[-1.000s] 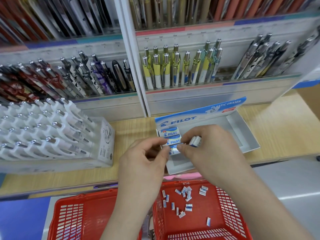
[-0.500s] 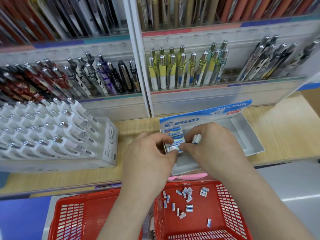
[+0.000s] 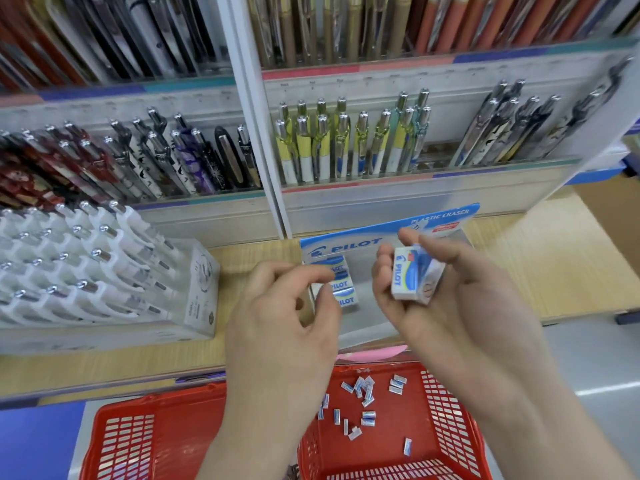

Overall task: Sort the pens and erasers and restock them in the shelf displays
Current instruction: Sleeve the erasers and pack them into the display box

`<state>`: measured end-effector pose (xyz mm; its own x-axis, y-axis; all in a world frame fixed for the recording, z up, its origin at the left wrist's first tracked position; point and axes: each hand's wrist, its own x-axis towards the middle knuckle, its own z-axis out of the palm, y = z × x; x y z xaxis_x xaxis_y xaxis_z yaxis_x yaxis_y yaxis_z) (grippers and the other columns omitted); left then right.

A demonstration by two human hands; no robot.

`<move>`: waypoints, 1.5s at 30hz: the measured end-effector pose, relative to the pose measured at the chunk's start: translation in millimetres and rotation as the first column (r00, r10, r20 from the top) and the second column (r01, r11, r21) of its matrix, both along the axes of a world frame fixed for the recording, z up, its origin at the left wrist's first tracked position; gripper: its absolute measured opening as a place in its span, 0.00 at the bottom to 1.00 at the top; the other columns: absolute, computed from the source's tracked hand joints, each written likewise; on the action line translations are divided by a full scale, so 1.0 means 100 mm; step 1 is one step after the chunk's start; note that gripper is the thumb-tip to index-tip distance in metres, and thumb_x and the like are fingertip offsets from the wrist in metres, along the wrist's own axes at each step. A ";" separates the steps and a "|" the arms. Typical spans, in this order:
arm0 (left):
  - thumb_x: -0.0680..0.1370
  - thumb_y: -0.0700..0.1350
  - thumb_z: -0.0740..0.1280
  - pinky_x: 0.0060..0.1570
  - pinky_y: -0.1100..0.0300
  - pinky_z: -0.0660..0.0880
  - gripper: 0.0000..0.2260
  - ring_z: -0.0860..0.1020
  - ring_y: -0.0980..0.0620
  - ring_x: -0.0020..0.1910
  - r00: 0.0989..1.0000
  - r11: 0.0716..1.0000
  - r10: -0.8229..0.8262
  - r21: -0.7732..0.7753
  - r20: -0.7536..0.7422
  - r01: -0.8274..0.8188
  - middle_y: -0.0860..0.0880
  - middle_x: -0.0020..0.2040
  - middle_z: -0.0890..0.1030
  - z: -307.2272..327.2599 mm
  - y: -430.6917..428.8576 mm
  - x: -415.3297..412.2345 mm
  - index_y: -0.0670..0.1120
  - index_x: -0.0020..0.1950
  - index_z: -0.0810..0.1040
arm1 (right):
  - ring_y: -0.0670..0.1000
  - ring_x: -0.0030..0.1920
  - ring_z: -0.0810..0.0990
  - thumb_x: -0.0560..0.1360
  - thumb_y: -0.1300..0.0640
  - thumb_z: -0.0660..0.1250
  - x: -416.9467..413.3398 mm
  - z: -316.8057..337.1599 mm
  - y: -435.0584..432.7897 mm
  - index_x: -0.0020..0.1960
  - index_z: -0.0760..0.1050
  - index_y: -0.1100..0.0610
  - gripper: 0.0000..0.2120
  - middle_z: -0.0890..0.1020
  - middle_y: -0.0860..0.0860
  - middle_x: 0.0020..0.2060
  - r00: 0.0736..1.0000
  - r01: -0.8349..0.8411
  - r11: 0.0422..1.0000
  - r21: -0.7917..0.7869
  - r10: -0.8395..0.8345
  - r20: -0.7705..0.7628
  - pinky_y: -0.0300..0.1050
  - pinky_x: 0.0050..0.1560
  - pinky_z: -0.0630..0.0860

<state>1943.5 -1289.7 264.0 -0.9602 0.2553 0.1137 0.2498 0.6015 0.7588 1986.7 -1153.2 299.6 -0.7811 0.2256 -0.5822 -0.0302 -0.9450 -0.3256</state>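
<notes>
Eraser (image 3: 414, 275) held on end above the tray (image 3: 367, 320).
Right hand (image 3: 450, 299) pinches it, long axis upright; left hand (image 3: 287, 323), loosely curled and empty, hovers by stacked erasers (image 3: 337, 282) in the tray's far left corner.

The right hand (image 3: 460, 306) gripped a few Pilot erasers (image 3: 414, 273) above the Pilot display tray (image 3: 367, 239). The left hand (image 3: 284, 323) hovered, loosely curled, at the stocked erasers (image 3: 341, 284). Loose erasers (image 3: 363, 400) lay in a red basket (image 3: 446, 410).
</notes>
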 end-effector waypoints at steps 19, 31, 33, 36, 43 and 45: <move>0.64 0.41 0.77 0.34 0.68 0.76 0.10 0.81 0.56 0.33 0.957 0.856 -0.047 0.506 0.285 -0.109 0.52 0.35 0.83 0.22 0.10 0.23 0.52 0.40 0.82 | 0.45 0.30 0.68 0.61 0.60 0.73 0.23 -0.07 -0.18 0.41 0.83 0.57 0.09 0.76 0.52 0.31 0.968 -0.250 0.824 0.508 0.211 0.133 0.33 0.22 0.63; 0.64 0.43 0.75 0.39 0.64 0.79 0.12 0.83 0.51 0.37 0.810 0.838 -0.389 0.533 0.439 0.114 0.46 0.38 0.84 0.19 -0.26 0.05 0.54 0.46 0.85 | 0.45 0.25 0.64 0.64 0.51 0.74 0.23 0.00 0.04 0.44 0.84 0.50 0.09 0.72 0.45 0.23 0.762 -0.611 0.339 0.715 0.498 0.415 0.35 0.25 0.61; 0.59 0.43 0.79 0.38 0.63 0.79 0.14 0.83 0.48 0.35 0.833 0.854 -0.297 0.520 0.467 0.013 0.44 0.37 0.84 0.13 -0.27 0.03 0.52 0.43 0.85 | 0.45 0.25 0.68 0.63 0.51 0.75 0.22 0.00 0.05 0.44 0.83 0.50 0.10 0.76 0.46 0.25 0.751 -0.623 0.302 0.722 0.490 0.443 0.34 0.26 0.65; 0.61 0.42 0.75 0.38 0.62 0.79 0.12 0.82 0.50 0.35 0.849 0.882 -0.221 0.471 0.481 -0.038 0.45 0.37 0.84 0.05 -0.26 0.02 0.52 0.43 0.84 | 0.42 0.29 0.74 0.66 0.54 0.77 0.19 -0.07 0.06 0.42 0.83 0.47 0.07 0.82 0.44 0.32 0.756 -0.612 0.166 0.773 0.409 0.510 0.33 0.31 0.71; 0.66 0.41 0.77 0.36 0.72 0.71 0.11 0.77 0.57 0.37 0.953 0.987 -0.131 0.129 0.272 0.099 0.58 0.42 0.77 -0.12 -0.25 0.01 0.57 0.40 0.83 | 0.42 0.26 0.71 0.68 0.49 0.75 0.09 -0.18 0.04 0.41 0.81 0.46 0.05 0.78 0.46 0.30 0.691 -0.644 -0.221 0.732 0.242 0.681 0.32 0.27 0.67; 0.67 0.43 0.76 0.37 0.72 0.72 0.10 0.77 0.59 0.38 0.959 0.988 -0.147 0.079 0.242 0.132 0.59 0.43 0.76 -0.14 -0.24 0.00 0.58 0.41 0.82 | 0.43 0.28 0.73 0.68 0.48 0.75 0.05 -0.18 0.02 0.40 0.80 0.45 0.05 0.78 0.45 0.31 0.660 -0.664 -0.305 0.683 0.191 0.727 0.33 0.26 0.65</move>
<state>1943.9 -1314.0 249.8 -0.9157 0.3888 -0.1022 0.1286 0.5242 0.8419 1991.2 -1151.7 281.8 -0.8699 0.3252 -0.3708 0.4931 0.5859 -0.6431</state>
